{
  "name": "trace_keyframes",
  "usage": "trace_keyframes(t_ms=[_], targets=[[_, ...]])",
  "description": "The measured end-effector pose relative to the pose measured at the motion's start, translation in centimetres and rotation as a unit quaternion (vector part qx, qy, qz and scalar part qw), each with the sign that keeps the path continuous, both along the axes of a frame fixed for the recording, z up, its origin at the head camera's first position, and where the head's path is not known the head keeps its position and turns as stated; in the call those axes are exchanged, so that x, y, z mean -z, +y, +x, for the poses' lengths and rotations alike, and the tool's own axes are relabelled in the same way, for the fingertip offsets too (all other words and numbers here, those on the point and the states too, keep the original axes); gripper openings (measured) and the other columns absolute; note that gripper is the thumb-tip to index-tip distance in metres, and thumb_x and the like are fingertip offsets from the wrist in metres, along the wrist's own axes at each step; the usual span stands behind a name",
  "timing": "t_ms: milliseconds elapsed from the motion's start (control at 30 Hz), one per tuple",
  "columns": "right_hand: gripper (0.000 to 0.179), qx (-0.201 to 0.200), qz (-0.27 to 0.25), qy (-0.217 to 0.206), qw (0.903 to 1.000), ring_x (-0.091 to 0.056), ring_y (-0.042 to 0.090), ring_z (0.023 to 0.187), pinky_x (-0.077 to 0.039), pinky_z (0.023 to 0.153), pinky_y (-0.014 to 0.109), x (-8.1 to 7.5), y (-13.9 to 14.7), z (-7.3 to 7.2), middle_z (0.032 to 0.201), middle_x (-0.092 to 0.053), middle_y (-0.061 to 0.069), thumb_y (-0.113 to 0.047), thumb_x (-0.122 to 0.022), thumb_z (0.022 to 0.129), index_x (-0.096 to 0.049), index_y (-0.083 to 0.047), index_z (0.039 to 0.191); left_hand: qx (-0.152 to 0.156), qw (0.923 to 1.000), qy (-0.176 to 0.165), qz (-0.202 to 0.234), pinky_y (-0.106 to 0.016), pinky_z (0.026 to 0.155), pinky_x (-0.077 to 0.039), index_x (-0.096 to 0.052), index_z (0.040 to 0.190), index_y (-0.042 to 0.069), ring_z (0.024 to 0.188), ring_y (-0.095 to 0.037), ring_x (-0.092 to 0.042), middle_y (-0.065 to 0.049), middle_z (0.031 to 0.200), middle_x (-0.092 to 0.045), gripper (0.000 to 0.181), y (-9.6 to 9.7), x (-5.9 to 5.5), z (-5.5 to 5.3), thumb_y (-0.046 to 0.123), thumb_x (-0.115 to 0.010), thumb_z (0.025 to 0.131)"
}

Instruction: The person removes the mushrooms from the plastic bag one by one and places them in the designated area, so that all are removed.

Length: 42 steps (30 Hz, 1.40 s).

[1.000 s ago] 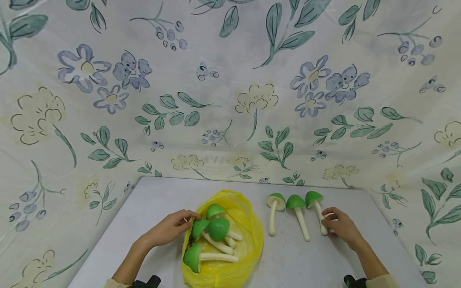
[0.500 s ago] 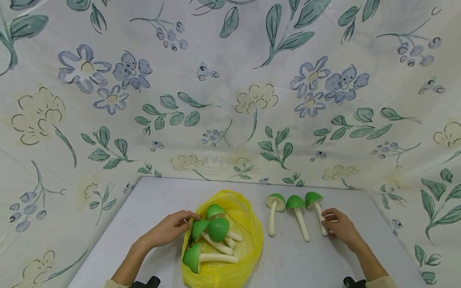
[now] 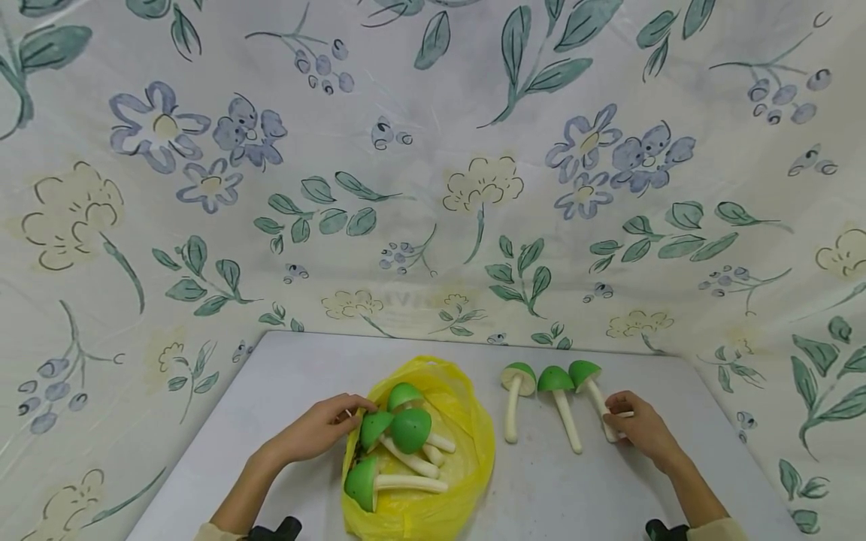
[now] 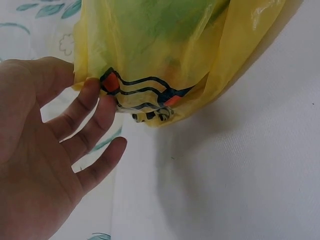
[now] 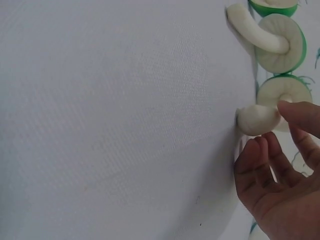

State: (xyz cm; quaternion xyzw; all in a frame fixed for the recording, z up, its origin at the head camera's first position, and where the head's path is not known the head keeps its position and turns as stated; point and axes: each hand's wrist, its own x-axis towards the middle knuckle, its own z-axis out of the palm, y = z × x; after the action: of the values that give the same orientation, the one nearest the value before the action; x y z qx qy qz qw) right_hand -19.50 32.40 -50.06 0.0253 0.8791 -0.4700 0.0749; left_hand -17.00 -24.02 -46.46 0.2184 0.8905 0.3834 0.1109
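My left hand (image 3: pixel 314 428) pinches the left rim of a yellow plastic bag (image 3: pixel 476 428); in the left wrist view, its fingers (image 4: pixel 105 112) lie against the bag's printed outside. Several toy mushrooms (image 3: pixel 410 431) with green caps and white stems lie in the bag. Right of it, three more lie in a row on the table, caps toward the far edge. My right hand (image 3: pixel 643 428) holds the rightmost mushroom (image 3: pixel 585 373) by the lower stem, thumb on one side and curled fingers on the other, as the right wrist view shows. Its cap touches or nearly touches the middle mushroom's (image 3: pixel 556 379).
The white table (image 3: pixel 541 496) ends at a far edge in front of a floral-patterned cloth (image 3: pixel 419 225). The row's leftmost mushroom (image 3: pixel 518 376) lies between the bag and the middle one. Black wrist devices (image 3: pixel 277 528) show at the bottom.
The rightmost mushroom's cap has shifted slightly left toward the middle one, with my right hand on its stem. My left hand and the bag have stayed in place.
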Motion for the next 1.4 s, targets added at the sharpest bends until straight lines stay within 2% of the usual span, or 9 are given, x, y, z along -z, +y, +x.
trace_keyframes(t_ms=[267,467,733,900,1067,1400], targets=[[0.041,0.003,0.001,-0.002,1.0000,-0.059,0.023,0.092,-0.052,0.068,0.034,0.2,0.1,-0.1,0.126,-0.055,0.025,-0.018,-0.065,0.098,-0.050,0.005,0.128,-0.007,1.0000,-0.001,-0.001,-0.030,0.083,-0.052,-0.065,0.127,0.019,0.103,-0.021,-0.058,-0.002,0.126,-0.064,0.026,0.1,-0.1,0.0,0.014,-0.051,0.105],[0.039,0.005,0.014,0.020,0.9997,-0.058,0.023,0.091,-0.052,0.066,0.033,0.1,0.1,0.1,0.125,-0.054,0.025,-0.019,-0.064,0.098,-0.051,0.005,0.127,-0.002,1.0000,-0.001,0.000,-0.031,0.084,-0.052,-0.065,0.127,0.019,0.105,-0.021,-0.058,-0.003,0.127,-0.064,0.026,0.2,-0.1,0.0,0.014,-0.051,0.105],[0.034,0.027,0.035,0.063,0.9971,-0.052,0.017,0.080,-0.046,0.060,0.028,-0.4,-0.3,0.0,0.098,-0.050,0.010,-0.023,-0.066,0.098,-0.056,0.000,0.122,0.002,1.0000,0.001,0.008,-0.030,0.083,-0.052,-0.065,0.127,0.017,0.104,-0.021,-0.059,-0.005,0.129,-0.063,0.027,-0.1,-0.1,-0.1,0.013,-0.050,0.105],[0.033,0.027,0.044,0.072,0.9961,-0.052,0.017,0.083,-0.043,0.063,0.027,-1.1,-1.3,0.2,0.096,-0.051,0.007,-0.022,-0.068,0.097,-0.060,-0.001,0.120,0.002,1.0000,-0.001,0.006,-0.029,0.083,-0.052,-0.065,0.128,0.017,0.103,-0.019,-0.059,-0.004,0.129,-0.063,0.026,-0.1,0.1,-0.1,0.016,-0.051,0.106],[0.032,0.014,0.035,0.079,0.9962,-0.053,0.019,0.086,-0.044,0.067,0.027,-1.9,-2.8,0.1,0.097,-0.052,0.008,-0.021,-0.068,0.096,-0.061,-0.001,0.120,0.003,1.0000,-0.003,0.008,-0.029,0.083,-0.052,-0.065,0.127,0.017,0.103,-0.019,-0.059,-0.005,0.128,-0.064,0.026,-0.1,0.1,-0.1,0.016,-0.051,0.106],[0.033,-0.059,0.009,0.071,0.9957,-0.057,0.023,0.090,-0.048,0.068,0.030,-2.7,-5.5,-0.4,0.102,-0.061,0.009,-0.023,-0.068,0.097,-0.062,-0.003,0.122,0.002,1.0000,0.002,0.009,-0.029,0.083,-0.052,-0.065,0.128,0.016,0.104,-0.019,-0.059,-0.005,0.129,-0.063,0.026,-0.1,0.0,0.1,0.016,-0.051,0.106]])
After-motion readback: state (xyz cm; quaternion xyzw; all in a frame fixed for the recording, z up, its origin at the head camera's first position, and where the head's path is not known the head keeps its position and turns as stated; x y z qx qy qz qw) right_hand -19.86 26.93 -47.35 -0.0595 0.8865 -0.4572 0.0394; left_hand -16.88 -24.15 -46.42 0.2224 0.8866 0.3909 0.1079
